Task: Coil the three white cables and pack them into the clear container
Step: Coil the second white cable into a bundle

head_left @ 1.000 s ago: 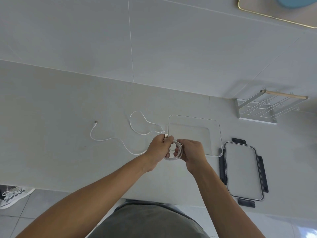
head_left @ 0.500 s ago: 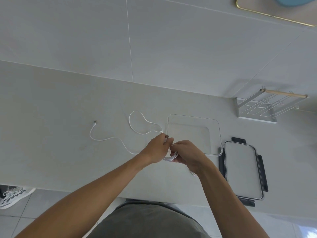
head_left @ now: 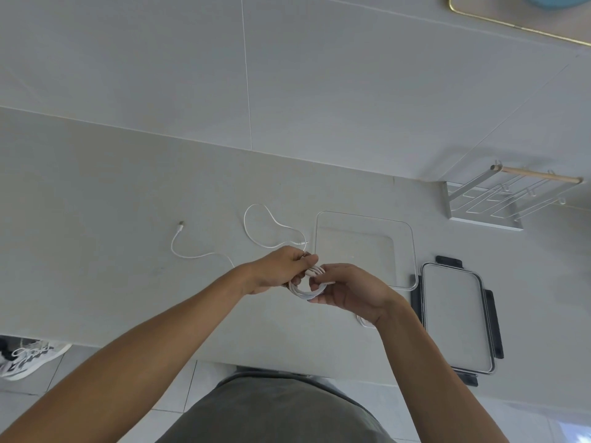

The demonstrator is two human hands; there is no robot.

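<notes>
Both hands [head_left: 281, 270] (fingers curled) around coiled cable [head_left: 303, 292]

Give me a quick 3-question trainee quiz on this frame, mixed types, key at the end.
1. True or false: the clear container already holds a cable.
2. What do the left hand and right hand hold? A) lid B) coiled cable C) rack
3. Fill in: the lid lies to the ___ of the container.

Key: 1 false; 2 B, the coiled cable; 3 right.
</notes>
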